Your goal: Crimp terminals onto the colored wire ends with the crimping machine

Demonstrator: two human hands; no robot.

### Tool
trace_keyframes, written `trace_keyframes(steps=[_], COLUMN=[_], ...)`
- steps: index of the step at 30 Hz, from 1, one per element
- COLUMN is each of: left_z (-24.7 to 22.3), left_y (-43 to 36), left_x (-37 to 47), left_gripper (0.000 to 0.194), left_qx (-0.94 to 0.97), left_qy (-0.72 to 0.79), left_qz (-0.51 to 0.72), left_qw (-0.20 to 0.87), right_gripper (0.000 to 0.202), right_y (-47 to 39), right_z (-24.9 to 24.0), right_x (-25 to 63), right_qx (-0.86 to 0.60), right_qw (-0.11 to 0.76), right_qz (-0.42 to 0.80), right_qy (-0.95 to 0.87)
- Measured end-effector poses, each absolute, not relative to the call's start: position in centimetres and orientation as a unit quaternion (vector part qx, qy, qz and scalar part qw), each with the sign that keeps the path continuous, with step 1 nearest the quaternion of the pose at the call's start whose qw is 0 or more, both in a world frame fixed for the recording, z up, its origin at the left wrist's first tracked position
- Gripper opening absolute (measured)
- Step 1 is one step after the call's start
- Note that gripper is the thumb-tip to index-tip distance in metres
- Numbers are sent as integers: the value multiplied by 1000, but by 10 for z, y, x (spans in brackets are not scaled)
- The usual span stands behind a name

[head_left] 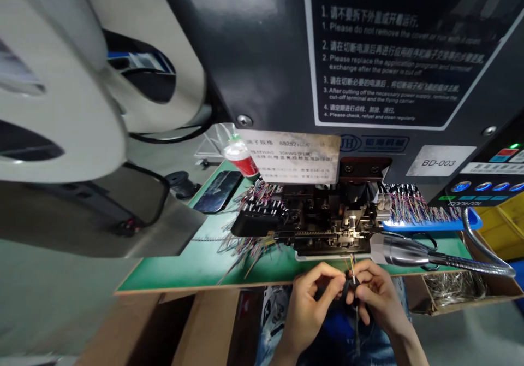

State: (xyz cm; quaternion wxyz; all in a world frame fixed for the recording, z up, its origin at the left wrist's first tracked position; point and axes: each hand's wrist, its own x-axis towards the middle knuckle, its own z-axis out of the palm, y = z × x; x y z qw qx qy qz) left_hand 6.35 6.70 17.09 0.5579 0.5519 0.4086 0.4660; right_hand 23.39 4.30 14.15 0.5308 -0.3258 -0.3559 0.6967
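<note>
Both hands are close together just in front of the lit metal crimping head (351, 229) of a grey press (262, 54). My left hand (317, 297) pinches a thin wire between thumb and index finger, beside a dark cable piece (347, 287). My right hand (374, 289) has its thumb and fingers closed round the same cable, whose thin coloured wires (352, 263) point up toward the press. The cable's lower end hangs below the fingers. The exact wire ends are too small to make out.
Bundles of coloured wires (245, 248) lie on the green table (278, 270), with a phone (219, 191) and a red-labelled bottle (243, 161) behind. At the right are a lamp (403, 250), a blue tray (472, 218) and a cardboard box (421, 297). A large reel (102, 109) fills the left.
</note>
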Motion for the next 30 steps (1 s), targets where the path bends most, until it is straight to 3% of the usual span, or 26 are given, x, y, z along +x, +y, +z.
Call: trace_keyframes(steps=[3, 8, 15, 22, 30], left_z=[167, 161, 175, 184, 171], left_y=[64, 68, 82, 88, 85], left_x=[64, 55, 41, 46, 50], left_gripper=[35, 35, 30, 20, 31], left_qx=[541, 530, 584, 605, 552], left_qy=[401, 342, 316, 315, 325], left_qz=[457, 446, 432, 389, 427], left_qw=[581, 635, 611, 619, 638], right_gripper=[45, 39, 38, 51, 48], right_y=[46, 48, 47, 46, 43], right_z=[144, 154, 158, 145, 142], right_x=[230, 228, 233, 229, 232], right_qx=[-296, -256, -270, -264, -290], right_qw=[517, 476, 406, 432, 442], right_qz=[722, 764, 812, 810, 789], right_qy=[-352, -354, -319, -296, -313])
